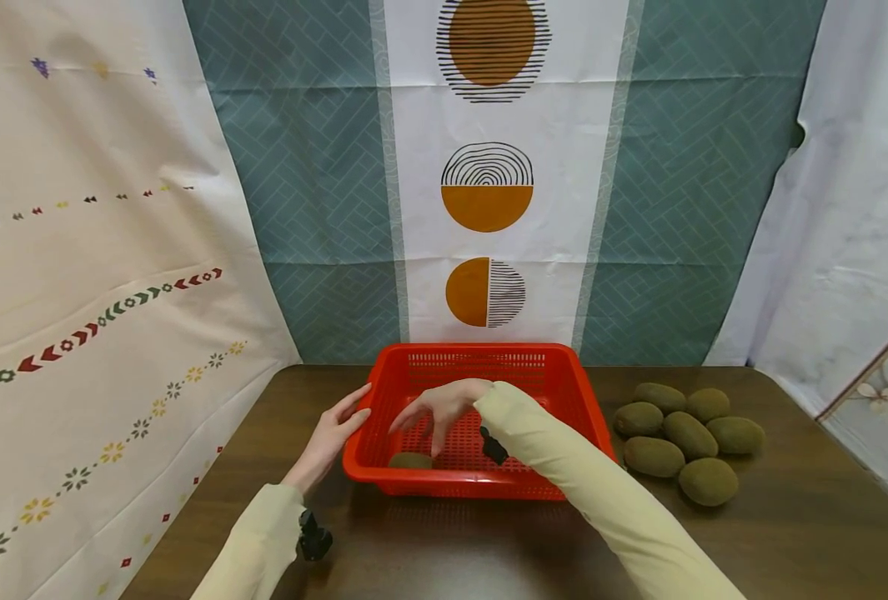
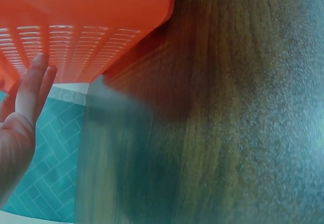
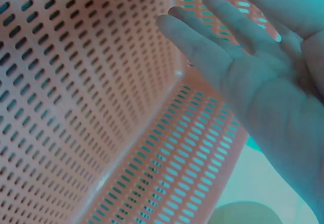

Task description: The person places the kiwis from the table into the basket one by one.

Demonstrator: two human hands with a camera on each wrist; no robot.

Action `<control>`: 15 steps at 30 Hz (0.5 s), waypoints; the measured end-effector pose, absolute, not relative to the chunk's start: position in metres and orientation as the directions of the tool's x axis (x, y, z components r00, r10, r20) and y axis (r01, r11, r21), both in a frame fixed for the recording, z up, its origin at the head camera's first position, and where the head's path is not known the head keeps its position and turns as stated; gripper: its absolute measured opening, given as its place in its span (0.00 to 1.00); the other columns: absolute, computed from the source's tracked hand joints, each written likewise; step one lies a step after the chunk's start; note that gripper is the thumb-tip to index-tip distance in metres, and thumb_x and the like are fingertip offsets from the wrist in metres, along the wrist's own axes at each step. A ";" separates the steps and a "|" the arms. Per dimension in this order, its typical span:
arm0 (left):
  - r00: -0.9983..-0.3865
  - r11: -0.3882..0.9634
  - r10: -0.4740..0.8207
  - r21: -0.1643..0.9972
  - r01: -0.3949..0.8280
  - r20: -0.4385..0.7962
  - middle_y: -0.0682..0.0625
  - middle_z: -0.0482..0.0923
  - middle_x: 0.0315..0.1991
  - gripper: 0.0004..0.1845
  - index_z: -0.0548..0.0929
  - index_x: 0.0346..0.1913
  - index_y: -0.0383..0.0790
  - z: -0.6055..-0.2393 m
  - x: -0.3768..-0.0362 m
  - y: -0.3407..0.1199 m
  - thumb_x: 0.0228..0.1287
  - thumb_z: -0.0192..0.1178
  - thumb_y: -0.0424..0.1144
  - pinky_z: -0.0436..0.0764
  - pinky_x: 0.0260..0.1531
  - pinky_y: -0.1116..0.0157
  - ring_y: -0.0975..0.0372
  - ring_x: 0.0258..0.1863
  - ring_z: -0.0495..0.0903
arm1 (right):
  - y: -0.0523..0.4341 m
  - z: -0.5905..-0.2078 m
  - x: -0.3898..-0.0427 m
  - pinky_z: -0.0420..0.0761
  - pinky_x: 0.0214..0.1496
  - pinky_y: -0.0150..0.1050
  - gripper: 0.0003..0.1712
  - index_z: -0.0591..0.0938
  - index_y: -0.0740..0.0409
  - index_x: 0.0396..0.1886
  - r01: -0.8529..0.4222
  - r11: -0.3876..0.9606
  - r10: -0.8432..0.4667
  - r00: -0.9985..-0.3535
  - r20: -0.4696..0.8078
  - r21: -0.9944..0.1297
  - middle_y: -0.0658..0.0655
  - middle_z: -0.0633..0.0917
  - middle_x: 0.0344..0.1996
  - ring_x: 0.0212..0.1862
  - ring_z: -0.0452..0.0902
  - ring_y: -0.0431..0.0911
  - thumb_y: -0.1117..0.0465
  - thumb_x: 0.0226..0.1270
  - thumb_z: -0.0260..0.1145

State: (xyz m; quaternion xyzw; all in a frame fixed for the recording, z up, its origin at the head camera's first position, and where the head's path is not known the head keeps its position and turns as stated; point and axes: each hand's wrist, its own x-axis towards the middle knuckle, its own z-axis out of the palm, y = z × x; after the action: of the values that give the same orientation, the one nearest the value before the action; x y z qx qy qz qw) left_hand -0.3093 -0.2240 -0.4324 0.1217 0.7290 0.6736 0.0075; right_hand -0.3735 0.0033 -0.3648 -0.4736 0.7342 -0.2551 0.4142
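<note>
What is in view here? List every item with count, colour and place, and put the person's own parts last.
basket: one, red perforated plastic, middle of the table against the backdrop.
kiwi in basket: one, brown-green, at the basket's front left corner.
kiwis on table: six, brown-green, clustered on the table to the right of the basket.
table: one, dark brown wood.
backdrop cloths: teal and white with orange circles behind; pale patterned cloths at both sides.
wrist cameras: two, black, one on each forearm.
left hand: fingers straight, against the basket's left outer wall.
right hand: open, empty, inside the basket just above the kiwi.
</note>
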 end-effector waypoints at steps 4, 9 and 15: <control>-0.970 0.069 0.188 0.983 0.172 0.157 0.40 0.66 0.59 0.27 0.63 0.66 0.46 -0.433 -0.310 -0.224 0.65 0.54 0.40 0.76 0.41 0.56 0.49 0.49 0.74 | 0.013 -0.353 -0.374 0.77 0.44 0.36 0.37 0.67 0.60 0.63 -0.495 0.404 -0.914 -0.259 -0.312 -0.769 0.57 0.70 0.59 0.59 0.64 0.55 0.71 0.52 0.67; -0.971 0.064 0.191 0.986 0.156 0.141 0.39 0.66 0.59 0.28 0.62 0.67 0.45 -0.431 -0.309 -0.224 0.65 0.54 0.39 0.76 0.41 0.56 0.48 0.49 0.73 | 0.028 -0.341 -0.372 0.78 0.41 0.42 0.32 0.70 0.56 0.60 -0.413 0.411 -0.898 -0.336 -0.284 -0.812 0.53 0.74 0.53 0.49 0.74 0.54 0.71 0.54 0.66; -0.968 0.015 0.216 0.991 0.135 0.128 0.35 0.62 0.60 0.28 0.58 0.68 0.38 -0.422 -0.302 -0.223 0.66 0.52 0.34 0.76 0.41 0.55 0.43 0.50 0.71 | 0.049 -0.328 -0.371 0.77 0.42 0.48 0.24 0.74 0.58 0.54 -0.332 0.389 -0.869 -0.442 -0.223 -0.859 0.58 0.76 0.49 0.43 0.78 0.53 0.70 0.56 0.66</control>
State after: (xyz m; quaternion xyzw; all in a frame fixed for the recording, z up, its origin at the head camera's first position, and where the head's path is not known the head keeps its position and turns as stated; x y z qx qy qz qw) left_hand -0.3021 -0.2227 -0.4215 0.1232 0.7116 0.6910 0.0296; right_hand -0.3706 0.0489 -0.3277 -0.3968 0.7569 -0.3846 0.3489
